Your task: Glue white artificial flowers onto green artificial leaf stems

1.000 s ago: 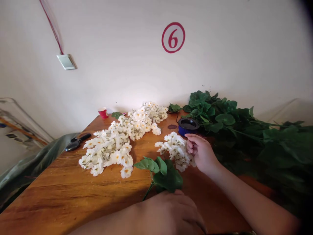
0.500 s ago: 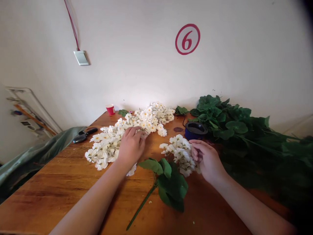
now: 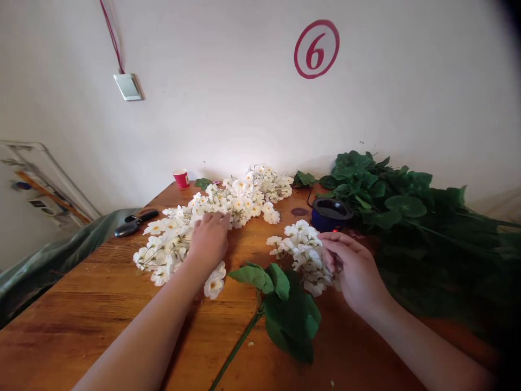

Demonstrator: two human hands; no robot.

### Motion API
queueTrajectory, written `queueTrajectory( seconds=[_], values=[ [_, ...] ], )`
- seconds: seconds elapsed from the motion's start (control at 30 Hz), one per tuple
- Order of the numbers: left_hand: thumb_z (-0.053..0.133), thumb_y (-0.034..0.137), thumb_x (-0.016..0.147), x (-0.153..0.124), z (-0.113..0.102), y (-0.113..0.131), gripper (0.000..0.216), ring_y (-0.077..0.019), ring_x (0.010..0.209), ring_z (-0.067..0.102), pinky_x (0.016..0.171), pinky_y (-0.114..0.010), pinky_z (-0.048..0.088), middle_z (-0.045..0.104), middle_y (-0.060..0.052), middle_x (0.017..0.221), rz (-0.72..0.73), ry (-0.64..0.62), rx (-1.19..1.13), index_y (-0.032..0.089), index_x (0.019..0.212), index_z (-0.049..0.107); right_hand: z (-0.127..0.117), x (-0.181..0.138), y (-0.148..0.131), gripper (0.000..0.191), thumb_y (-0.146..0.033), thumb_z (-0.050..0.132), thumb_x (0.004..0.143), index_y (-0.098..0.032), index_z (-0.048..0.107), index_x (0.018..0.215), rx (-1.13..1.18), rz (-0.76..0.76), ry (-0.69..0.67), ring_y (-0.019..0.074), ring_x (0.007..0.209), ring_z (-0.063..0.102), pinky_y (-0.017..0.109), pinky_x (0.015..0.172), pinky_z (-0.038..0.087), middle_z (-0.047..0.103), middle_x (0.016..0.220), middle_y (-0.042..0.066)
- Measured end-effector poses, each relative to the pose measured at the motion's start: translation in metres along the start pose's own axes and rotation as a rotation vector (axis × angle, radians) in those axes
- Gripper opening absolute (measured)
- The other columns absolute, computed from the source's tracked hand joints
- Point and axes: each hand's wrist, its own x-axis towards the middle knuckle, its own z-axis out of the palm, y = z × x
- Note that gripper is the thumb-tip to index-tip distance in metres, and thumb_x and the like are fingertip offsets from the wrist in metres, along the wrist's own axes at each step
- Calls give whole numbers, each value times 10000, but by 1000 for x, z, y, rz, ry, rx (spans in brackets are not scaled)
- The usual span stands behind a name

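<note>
Far left, a green cloth hangs beside the wooden surface, and at the edge lies a black-handled tool, its working end too small to make out. A red cup stands further back by the wall. Now the left hand, right in among the big pile of white flowers, fingers bent down into the blooms! The fingertips are buried, so there's no saying whether that grip has hold of anything.

In the middle, a leafy stem lies on the surface, its lower end cut off by the frame. Leaves are on it, yet no white bloom shows attached; just behind sits a small bunch of white flowers, and whether the two join is hidden. With the flowers in two loose lots, plenty looks unworked.

Over to the right hand, fingers curled at the small bunch's edge, thumb and forefinger near each other; whether its grip pinches a stem is impossible to see. Behind it stands a blue pot with a black rim, contents too dark to read. Rightmost, a great heap of greenery, also apparently unworked, fades into shadow.
</note>
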Motion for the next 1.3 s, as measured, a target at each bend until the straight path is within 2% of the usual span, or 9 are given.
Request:
queueTrajectory(
  seconds=[0.07,0.13,0.2,0.37,0.6,0.87,1.03,1.2,1.3],
  values=[
    [445,59,836,1,11,2,507,-302,1235,474,932,-443,441,447,-53,1508,181,11,15,232,1288,594,0,-1,3,117,-269,725,773,-183,689,844,16,-24,-18,76,464,398,218,448,258,471,495,-44],
    [457,81,857,1,22,3,433,-315,1291,423,950,-445,428,332,-39,1582,216,14,27,220,1226,636,0,-2,4,114,-272,716,792,-187,689,863,23,-55,-39,78,469,395,219,452,258,463,491,-47],
    [454,92,874,1,29,5,416,-310,1283,428,952,-443,422,305,-45,1594,209,18,20,214,1230,631,1,-4,4,113,-274,711,803,-185,687,868,19,-77,-51,81,472,390,222,456,259,454,488,-48],
    [464,96,873,-1,24,12,444,-285,1203,474,968,-430,399,511,-96,1412,157,41,-47,222,1279,592,3,-5,2,109,-271,709,804,-182,685,862,14,-88,-76,86,477,381,226,459,260,448,490,-47],
    [432,139,882,0,5,8,429,-322,1099,504,912,-458,400,595,-155,1171,-19,86,-78,182,1276,595,1,-2,1,115,-289,703,811,-187,690,863,-17,-88,-63,94,470,381,232,457,278,462,481,-41],
    [423,231,912,0,2,-10,328,-310,1012,578,881,-445,400,685,-126,980,-122,4,-123,223,1021,732,4,-6,-1,157,-329,709,805,-186,685,866,-81,-71,-52,87,465,379,229,463,283,472,486,-46],
    [466,338,920,-1,-6,-9,277,-272,945,620,857,-403,423,720,-79,939,-189,162,-338,210,934,711,3,-5,-1,207,-371,728,779,-186,686,862,-134,-59,-21,96,480,394,228,460,302,486,501,-39],
    [515,452,915,-4,-20,-4,280,-169,732,610,679,-285,466,675,-16,812,-343,365,-832,197,889,628,1,-4,-1,203,-388,701,800,-197,686,866,-219,-91,21,119,507,412,248,476,325,485,528,-28],
    [571,388,902,-14,-34,12,204,-173,782,595,746,-306,466,655,-29,821,-139,508,-783,195,854,614,-2,-10,-4,158,-367,638,861,-231,689,921,-383,-272,-35,150,612,493,271,564,404,544,653,3]
  ],
)
